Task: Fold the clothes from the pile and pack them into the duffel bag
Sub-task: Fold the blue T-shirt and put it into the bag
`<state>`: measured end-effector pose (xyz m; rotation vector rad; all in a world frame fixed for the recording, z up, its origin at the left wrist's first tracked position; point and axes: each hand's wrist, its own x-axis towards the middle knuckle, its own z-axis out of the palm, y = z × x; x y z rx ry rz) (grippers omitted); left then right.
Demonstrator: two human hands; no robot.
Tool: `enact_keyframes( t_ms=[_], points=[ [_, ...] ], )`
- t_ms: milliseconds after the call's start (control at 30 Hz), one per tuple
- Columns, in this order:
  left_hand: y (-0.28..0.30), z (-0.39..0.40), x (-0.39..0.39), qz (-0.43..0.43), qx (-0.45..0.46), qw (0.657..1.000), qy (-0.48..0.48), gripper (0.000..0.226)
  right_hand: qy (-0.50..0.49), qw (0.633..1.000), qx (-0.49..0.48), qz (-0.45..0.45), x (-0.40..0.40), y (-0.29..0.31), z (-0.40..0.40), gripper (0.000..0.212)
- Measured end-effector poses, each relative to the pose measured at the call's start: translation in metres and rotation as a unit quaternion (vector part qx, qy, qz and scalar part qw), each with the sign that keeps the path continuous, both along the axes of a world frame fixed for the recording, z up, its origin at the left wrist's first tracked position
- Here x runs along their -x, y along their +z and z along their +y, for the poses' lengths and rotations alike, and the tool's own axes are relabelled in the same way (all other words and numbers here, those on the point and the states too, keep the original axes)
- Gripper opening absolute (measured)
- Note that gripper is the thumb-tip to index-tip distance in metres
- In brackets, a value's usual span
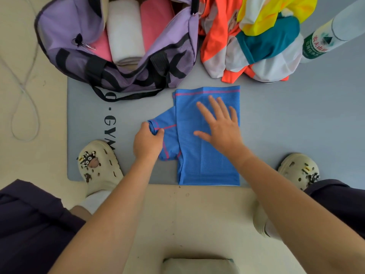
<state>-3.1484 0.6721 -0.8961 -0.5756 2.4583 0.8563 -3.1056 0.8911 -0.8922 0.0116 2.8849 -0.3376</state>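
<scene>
nearest the camera, the left hand (148, 142) has its fingers pinched on the sleeve (165, 133) of the blue shirt (207, 155), which sticks out on that side of the body. the right hand (219, 120) presses flat on the shirt, fingers spread. the shirt's long axis runs away from the person on the grey mat (296, 125); beyond the fingers sit the duffel bag (83, 22) and the pile (256, 40).
</scene>
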Motion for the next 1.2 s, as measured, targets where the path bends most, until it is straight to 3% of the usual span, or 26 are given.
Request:
enact_keyframes(
  t_ms=[100,200,267,333,367,433,500,567,667,733,800,867,900,967,1067,1133,1200],
  points=[
    [0.011,0.012,0.008,0.144,0.103,0.981,-0.083,0.029,-0.182,0.982,0.041,0.005,0.015,0.002,0.023,0.075],
    [0.013,0.041,0.024,0.252,0.102,0.926,-0.261,0.024,-0.372,0.918,0.139,0.021,0.025,0.001,0.049,0.057],
    [0.007,0.061,0.035,0.267,0.099,0.885,-0.367,0.030,-0.444,0.869,0.218,-0.006,0.030,0.000,0.063,0.042],
    [-0.002,0.074,0.044,0.236,0.101,0.846,-0.467,0.046,-0.467,0.840,0.270,-0.056,0.036,-0.001,0.070,0.032],
    [-0.009,0.075,0.047,0.217,0.108,0.823,-0.514,0.054,-0.455,0.843,0.274,-0.088,0.040,-0.003,0.072,0.027],
    [-0.021,0.067,0.054,0.191,0.135,0.787,-0.571,0.063,-0.392,0.876,0.236,-0.153,0.044,-0.004,0.075,0.021],
    [-0.028,0.051,0.060,0.190,0.167,0.778,-0.575,0.067,-0.359,0.896,0.208,-0.158,0.044,-0.005,0.080,0.026],
    [-0.031,0.042,0.063,0.197,0.193,0.777,-0.565,0.067,-0.372,0.898,0.204,-0.118,0.040,-0.003,0.086,0.024],
    [-0.028,0.053,0.050,0.229,0.199,0.807,-0.506,0.063,-0.368,0.917,0.142,-0.050,0.030,0.001,0.075,0.020],
    [-0.025,0.067,0.034,0.274,0.168,0.809,-0.492,0.060,-0.271,0.960,0.058,0.035,0.022,0.003,0.055,0.027],
    [-0.028,0.072,0.016,0.295,0.142,0.774,-0.542,0.060,-0.132,0.986,0.022,0.097,0.011,0.000,0.031,0.037],
    [-0.033,0.062,0.003,0.269,0.156,0.757,-0.574,0.062,-0.016,0.996,0.018,0.089,-0.005,-0.011,0.018,0.048],
    [-0.036,0.052,0.000,0.255,0.165,0.767,-0.565,0.064,0.014,0.998,0.006,0.065,-0.015,-0.017,0.016,0.053],
    [-0.038,0.028,-0.008,0.240,0.177,0.790,-0.536,0.067,0.028,0.999,-0.029,0.027,-0.032,-0.027,0.021,0.061],
    [-0.036,-0.008,-0.018,0.231,0.174,0.797,-0.531,0.066,0.021,0.998,-0.056,-0.002,-0.040,-0.033,0.023,0.066],
    [-0.030,-0.022,-0.023,0.200,0.180,0.848,-0.457,0.068,0.017,0.997,-0.068,-0.011,-0.039,-0.032,0.015,0.073],
    [-0.020,-0.026,-0.027,0.164,0.184,0.922,-0.299,0.071,0.032,0.997,-0.064,0.006,-0.038,-0.030,0.001,0.077]
  ],
)
